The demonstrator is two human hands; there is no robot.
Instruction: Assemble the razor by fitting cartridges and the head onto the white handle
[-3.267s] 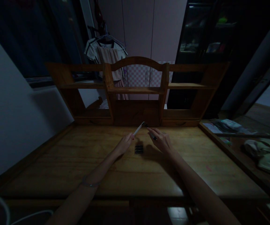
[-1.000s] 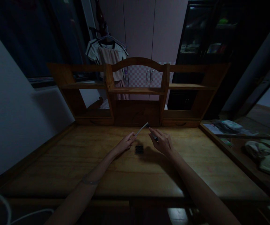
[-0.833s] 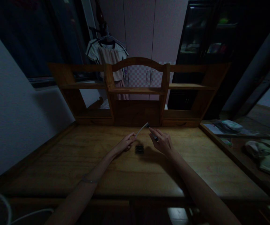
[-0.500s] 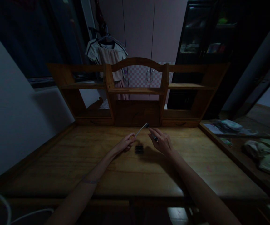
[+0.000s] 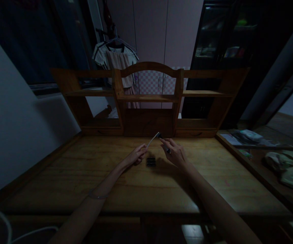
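My left hand (image 5: pixel 139 154) is closed round the lower end of a thin, whitish, slightly curved strip (image 5: pixel 152 140), which slants up to the right. In my right hand (image 5: pixel 176 153), between thumb and fingers, is a slim dark tool (image 5: pixel 168 149) with a lighter section; its kind is too dim to make out. Its small dark head meets or nearly meets the strip's upper end. On the desk between the hands lies a small dark object (image 5: pixel 150 162) made up of several short bars side by side.
A wooden desk (image 5: pixel 90 179) spreads under both arms, with a wooden shelf unit (image 5: pixel 148 98) along its back edge. Beyond the right edge lie a plastic-wrapped packet (image 5: pixel 250 135) and crumpled pale cloth (image 5: pixel 292 169). A white cable (image 5: pixel 34 230) hangs at the lower left.
The tool's dark head and the strip's upper end have come together, with the head a little further left. Both hands stay almost in place.
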